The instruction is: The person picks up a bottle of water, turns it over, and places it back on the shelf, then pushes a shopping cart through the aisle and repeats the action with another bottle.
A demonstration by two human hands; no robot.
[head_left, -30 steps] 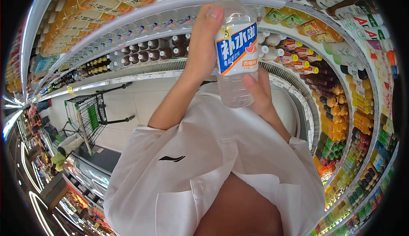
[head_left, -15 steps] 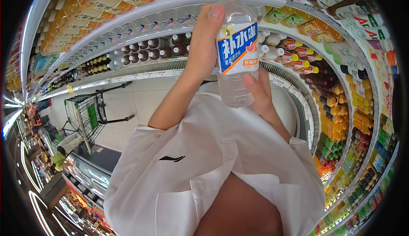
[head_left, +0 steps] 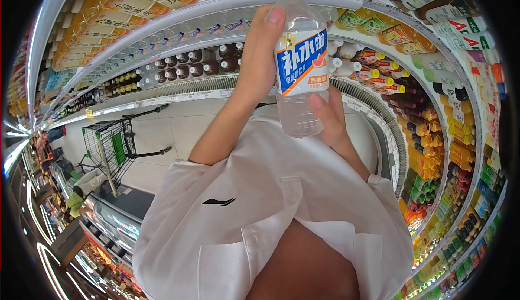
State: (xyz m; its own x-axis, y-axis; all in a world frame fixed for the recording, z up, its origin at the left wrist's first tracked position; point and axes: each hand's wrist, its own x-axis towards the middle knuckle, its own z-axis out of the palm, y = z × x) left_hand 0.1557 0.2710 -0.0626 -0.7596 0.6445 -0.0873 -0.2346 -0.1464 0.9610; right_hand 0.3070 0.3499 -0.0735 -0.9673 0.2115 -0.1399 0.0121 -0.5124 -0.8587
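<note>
A clear drink bottle (head_left: 302,64) with a white cap and a blue, white and orange label stands upright before me. My left hand (head_left: 263,50) is closed round its upper left side, thumb lying over the shoulder beside the label. Low on the bottle's right side, my right hand (head_left: 330,118) grips it, with the thumb showing in front near the base. The fingers of both hands are partly hidden behind the bottle. The label faces me.
Curved store shelves (head_left: 216,10) packed with drinks surround me ahead and to the right. Dark bottles with pale caps (head_left: 196,56) line a lower shelf. At the left, a shopping cart (head_left: 111,143) stands on the tiled floor (head_left: 187,124), with a person (head_left: 76,202) beyond it.
</note>
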